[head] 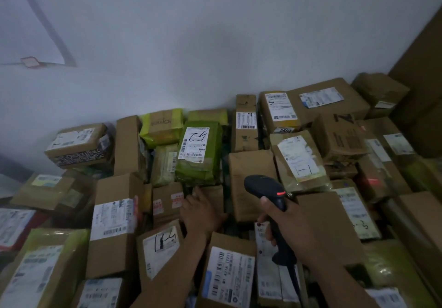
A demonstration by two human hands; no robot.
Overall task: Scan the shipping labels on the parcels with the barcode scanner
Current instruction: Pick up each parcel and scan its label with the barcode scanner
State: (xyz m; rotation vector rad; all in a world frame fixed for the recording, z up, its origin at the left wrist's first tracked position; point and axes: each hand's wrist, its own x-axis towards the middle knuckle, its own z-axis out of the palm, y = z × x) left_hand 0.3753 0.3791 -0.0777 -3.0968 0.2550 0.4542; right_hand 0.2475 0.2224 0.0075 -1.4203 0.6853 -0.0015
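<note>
My right hand (289,226) grips the handle of a black barcode scanner (264,185), whose head points away from me over a plain brown parcel (251,178). A red light shows on the scanner's side. My left hand (201,214) rests, fingers spread, on a small brown parcel (210,195) below a green-wrapped parcel (199,149) that bears a white label marked in pen. A red glow falls on a brown parcel (373,182) at the right. Many labelled cardboard parcels lie all around.
Parcels cover the whole floor, stacked up to a white wall (215,44) at the back. Large brown cartons (421,80) stand at the right edge. A labelled box (229,274) lies near me between my forearms.
</note>
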